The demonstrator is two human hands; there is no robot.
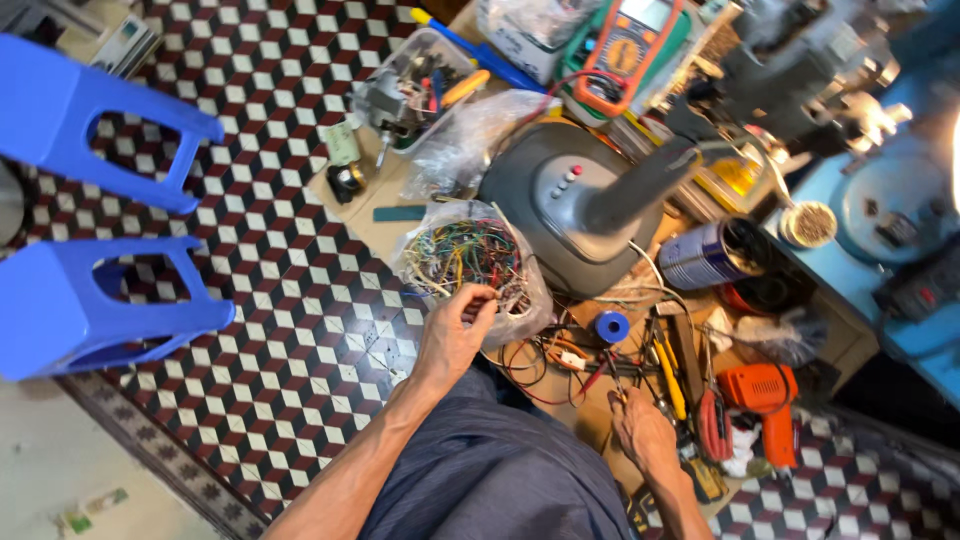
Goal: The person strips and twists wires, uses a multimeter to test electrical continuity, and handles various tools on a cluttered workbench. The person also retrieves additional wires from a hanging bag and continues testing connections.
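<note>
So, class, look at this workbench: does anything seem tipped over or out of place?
Yes. A blue can lies on its side by the grey fan base, open mouth facing sideways. Loose wires sprawl across the table near the left hand.

Wire bag (472, 262), grey base (560, 205) and tools (672, 375) crowd the bench (375, 225); no open path.

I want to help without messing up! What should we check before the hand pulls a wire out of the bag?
1. Left hand reaches the bag of wires: ok, fingers at its edge.
2. Bag open: ok.
3. One single wire pinched: cannot tell, they are tangled.
4. Right hand free: cannot tell, it rests among the tools.
5. Orange drill out of the way: ok, lying beside the right hand.
</note>
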